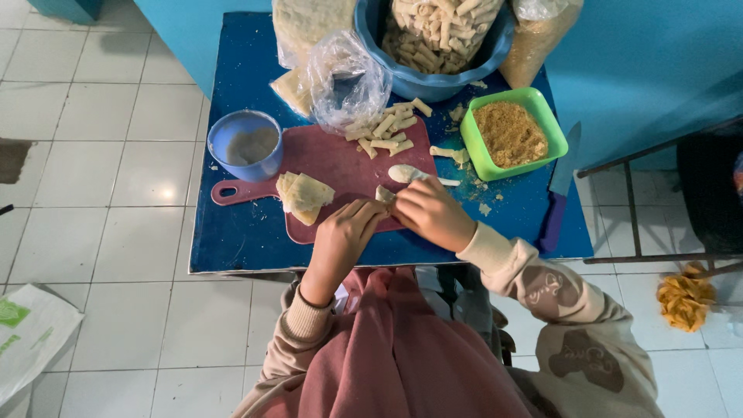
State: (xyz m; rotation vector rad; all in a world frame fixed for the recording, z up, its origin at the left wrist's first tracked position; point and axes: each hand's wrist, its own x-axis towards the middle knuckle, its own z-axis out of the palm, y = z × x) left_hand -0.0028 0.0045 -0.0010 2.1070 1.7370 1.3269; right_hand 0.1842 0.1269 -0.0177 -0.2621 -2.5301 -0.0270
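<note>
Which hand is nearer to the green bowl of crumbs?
Right. The right hand sits just below-left of the green bowl, near the spoon. The left hand lies farther left on the red cutting board.

Wrapper stack [304, 197], cup [246, 145] crowd left; front board [348, 166] free.

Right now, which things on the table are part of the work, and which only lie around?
In use: both hands, left hand and right hand, pinch a wrapper piece; cutting board; wrapper stack; finished rolls.

Lying about: knife; yellow cloth.
</note>
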